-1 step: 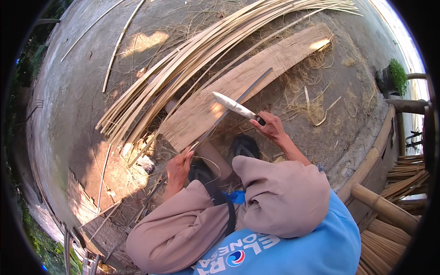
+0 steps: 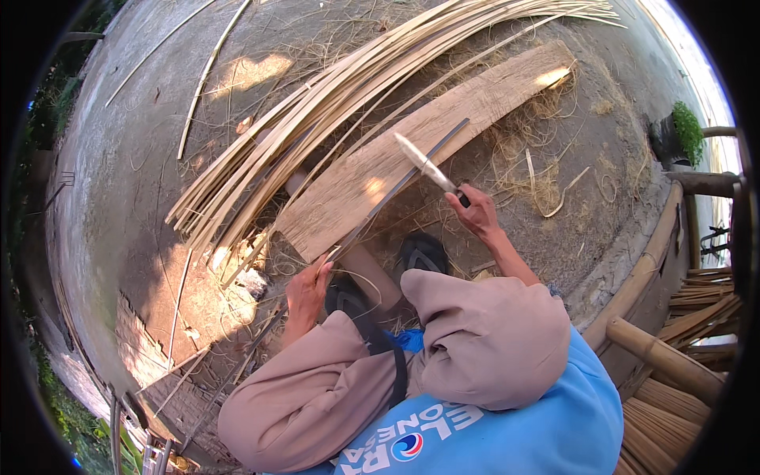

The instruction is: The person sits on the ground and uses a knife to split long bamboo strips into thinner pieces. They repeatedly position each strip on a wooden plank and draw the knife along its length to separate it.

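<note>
My left hand (image 2: 307, 291) is closed on the near end of a long, thin dark strip (image 2: 450, 138), which slants up and to the right over a wooden plank (image 2: 336, 198). In my right hand (image 2: 477, 212), the fingers are wrapped round the dark handle of a knife (image 2: 423, 161). Its pale, pointed blade lies across the strip, over the plank's near edge, tip toward the upper left. I cannot tell whether the blade touches the strip.
A large bundle of split bamboo strips (image 2: 324, 103) lies beyond the plank. Fine shavings (image 2: 538, 170) litter the ground. My sandalled foot (image 2: 423, 253) is below the plank. A bamboo rail (image 2: 645, 257) and more strips (image 2: 657, 419) stand at right; a potted plant (image 2: 687, 134) is farther back.
My right hand and the knife have moved a little to the right, and the blade tip now points farther up over the plank. My left hand has barely shifted.
</note>
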A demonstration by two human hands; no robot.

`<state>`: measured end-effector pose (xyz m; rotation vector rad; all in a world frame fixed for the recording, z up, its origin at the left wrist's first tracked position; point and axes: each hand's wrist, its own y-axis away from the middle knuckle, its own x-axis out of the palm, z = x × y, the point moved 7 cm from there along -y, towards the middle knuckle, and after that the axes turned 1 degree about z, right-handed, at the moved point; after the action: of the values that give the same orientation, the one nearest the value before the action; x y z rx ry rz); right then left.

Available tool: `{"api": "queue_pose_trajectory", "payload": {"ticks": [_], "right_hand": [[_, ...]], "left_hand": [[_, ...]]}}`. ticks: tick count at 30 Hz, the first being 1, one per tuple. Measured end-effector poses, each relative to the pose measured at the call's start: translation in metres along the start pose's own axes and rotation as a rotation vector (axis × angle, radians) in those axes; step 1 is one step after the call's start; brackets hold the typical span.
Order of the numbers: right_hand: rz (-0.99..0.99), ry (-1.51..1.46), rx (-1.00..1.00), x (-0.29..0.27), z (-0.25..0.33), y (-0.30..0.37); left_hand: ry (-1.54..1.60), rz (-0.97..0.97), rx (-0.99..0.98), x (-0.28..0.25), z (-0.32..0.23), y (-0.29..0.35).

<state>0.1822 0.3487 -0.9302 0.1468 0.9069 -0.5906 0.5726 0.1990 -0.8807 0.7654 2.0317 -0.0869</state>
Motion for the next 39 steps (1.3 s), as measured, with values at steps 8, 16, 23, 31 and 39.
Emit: {"api": "queue_pose_trajectory", "payload": {"ticks": [8, 16, 23, 31, 39], "right_hand": [[0.074, -0.149, 0.219, 0.006, 0.001, 0.013], [-0.169, -0.220, 0.559, -0.027, -0.066, -0.006], [-0.135, 0.065, 0.499, -0.031, -0.043, -0.003], [-0.362, 0.250, -0.054, -0.082, 0.074, -0.053], [0.286, 0.078, -0.319, 0.029, 0.065, -0.084]], "left_hand": [[0.019, -0.001, -0.025, -0.001, 0.024, 0.006], [0.009, 0.013, -0.008, 0.001, 0.008, 0.001], [-0.311, -0.058, 0.072, -0.008, 0.024, 0.017], [0.084, 0.470, -0.173, -0.053, 0.014, 0.004], [-0.231, 0.353, 0.031, -0.131, -0.090, -0.034]]}}
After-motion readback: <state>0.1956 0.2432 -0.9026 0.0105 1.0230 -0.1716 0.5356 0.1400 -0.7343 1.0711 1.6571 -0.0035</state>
